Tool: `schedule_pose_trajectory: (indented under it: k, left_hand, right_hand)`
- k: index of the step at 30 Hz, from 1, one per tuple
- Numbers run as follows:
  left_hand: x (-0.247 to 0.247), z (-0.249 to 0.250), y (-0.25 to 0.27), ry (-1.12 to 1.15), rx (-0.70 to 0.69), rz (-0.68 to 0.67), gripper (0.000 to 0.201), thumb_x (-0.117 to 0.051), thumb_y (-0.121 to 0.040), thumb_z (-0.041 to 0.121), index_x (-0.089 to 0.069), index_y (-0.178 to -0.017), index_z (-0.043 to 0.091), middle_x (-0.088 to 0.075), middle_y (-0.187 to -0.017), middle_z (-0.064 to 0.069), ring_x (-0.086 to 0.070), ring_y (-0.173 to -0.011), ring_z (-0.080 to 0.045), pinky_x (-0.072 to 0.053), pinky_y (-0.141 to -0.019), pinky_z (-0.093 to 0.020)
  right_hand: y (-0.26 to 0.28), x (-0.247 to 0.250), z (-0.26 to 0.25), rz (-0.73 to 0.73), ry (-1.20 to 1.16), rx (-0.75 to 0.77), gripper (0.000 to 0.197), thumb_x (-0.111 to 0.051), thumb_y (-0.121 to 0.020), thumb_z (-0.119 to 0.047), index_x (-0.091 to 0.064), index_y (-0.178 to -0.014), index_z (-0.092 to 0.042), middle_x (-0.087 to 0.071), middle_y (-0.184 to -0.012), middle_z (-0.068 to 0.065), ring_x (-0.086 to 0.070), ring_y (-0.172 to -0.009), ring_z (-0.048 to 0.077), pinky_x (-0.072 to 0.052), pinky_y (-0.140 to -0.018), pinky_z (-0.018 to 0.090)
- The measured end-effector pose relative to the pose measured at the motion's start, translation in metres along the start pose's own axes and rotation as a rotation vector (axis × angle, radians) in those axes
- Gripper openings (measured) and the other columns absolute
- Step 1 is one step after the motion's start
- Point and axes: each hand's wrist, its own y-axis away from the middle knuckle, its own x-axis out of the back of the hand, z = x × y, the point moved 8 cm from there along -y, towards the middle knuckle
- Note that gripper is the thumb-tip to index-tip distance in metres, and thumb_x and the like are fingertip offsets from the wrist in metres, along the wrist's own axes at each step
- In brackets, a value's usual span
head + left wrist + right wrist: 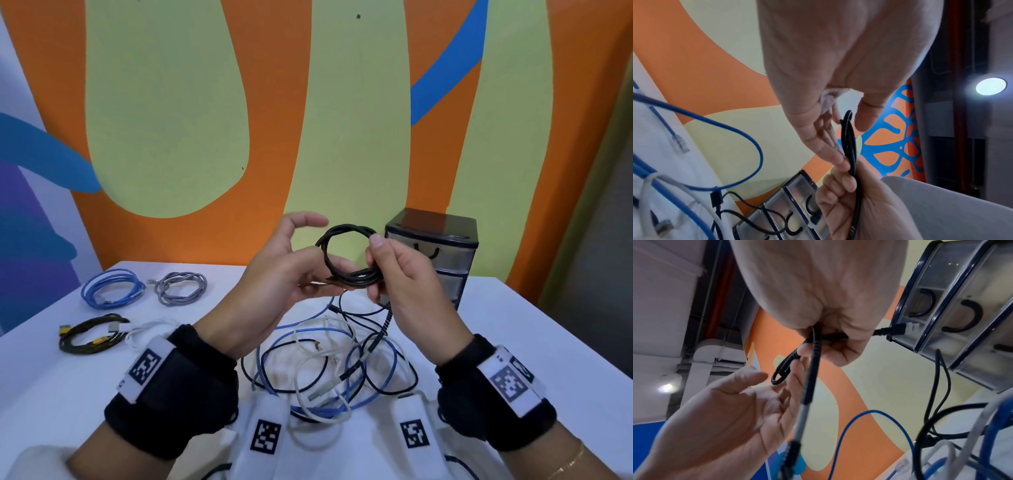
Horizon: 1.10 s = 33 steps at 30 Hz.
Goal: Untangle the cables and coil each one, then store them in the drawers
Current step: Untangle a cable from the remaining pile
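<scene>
Right-hand fingers [376,241] pinching the black cable coil [349,253] up over the table [513,325] so the loops stay put, left hand [291,270] relaxed and spread beside it, probably steadying, drawer unit [442,253] waiting just behind.

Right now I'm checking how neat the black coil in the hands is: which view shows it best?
The head view: the black coil appears as a full ring, gripped by the right hand, with the left hand touching it. The left wrist view shows it edge-on; the right wrist view shows only a small loop beyond the fingers.
</scene>
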Motion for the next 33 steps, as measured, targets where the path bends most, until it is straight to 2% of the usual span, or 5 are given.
schedule_pose_trajectory:
  k: [5, 9, 20, 26, 33]
  left_hand:
    - [0.002, 0.011, 0.002, -0.541, -0.220, 0.055, 0.028, -0.080, -0.095, 0.023, -0.060, -0.114, 0.032, -0.074, -0.098, -0.009, -0.067, -0.084, -0.027, -0.056, -0.086, -0.046]
    - [0.000, -0.004, -0.001, -0.821, -0.143, -0.012, 0.021, -0.070, -0.101, 0.042, -0.078, -0.083, 0.035, -0.062, -0.105, 0.003, -0.059, -0.096, -0.008, -0.044, -0.087, -0.028]
    - [0.005, 0.001, -0.002, -0.574, -0.262, 0.146, 0.022, -0.061, -0.107, 0.032, -0.077, -0.094, 0.025, -0.042, -0.134, 0.008, -0.037, -0.134, 0.015, -0.039, -0.089, -0.004]
    - [0.011, -0.010, -0.008, -0.157, -0.196, 0.184, 0.032, -0.069, -0.089, 0.061, -0.077, -0.087, 0.031, -0.060, -0.121, 0.001, -0.059, -0.106, -0.008, -0.046, -0.114, -0.045]
    - [0.011, -0.012, -0.010, 0.180, -0.157, 0.158, 0.024, -0.060, -0.104, 0.036, -0.067, -0.091, 0.018, -0.063, -0.100, 0.003, -0.059, -0.102, -0.011, -0.044, -0.107, -0.040]
  right_hand:
    - [0.001, -0.002, -0.001, -0.008, 0.006, 0.012, 0.038, -0.044, -0.112, -0.039, -0.059, -0.085, -0.016, -0.056, -0.063, -0.002, -0.054, -0.063, 0.020, -0.043, -0.065, 0.042]
    - [0.005, -0.009, -0.007, -0.057, -0.013, 0.036, 0.038, -0.045, -0.112, -0.036, -0.058, -0.087, -0.011, -0.057, -0.067, 0.003, -0.057, -0.064, 0.020, -0.048, -0.064, 0.038]
    - [0.005, -0.009, 0.015, -0.011, -0.107, -0.194, 0.045, -0.040, -0.112, -0.041, -0.068, -0.106, -0.008, -0.071, -0.106, 0.008, -0.070, -0.091, 0.020, -0.057, -0.056, 0.034]
    - [0.006, -0.011, 0.024, -0.004, -0.142, -0.271, 0.043, -0.042, -0.112, -0.039, -0.069, -0.104, -0.007, -0.071, -0.112, 0.010, -0.072, -0.098, 0.021, -0.056, -0.054, 0.030]
    - [0.006, -0.010, 0.034, 0.032, -0.250, -0.367, 0.039, -0.043, -0.113, -0.036, -0.065, -0.100, -0.006, -0.071, -0.113, 0.017, -0.071, -0.080, 0.016, -0.056, -0.052, 0.030]
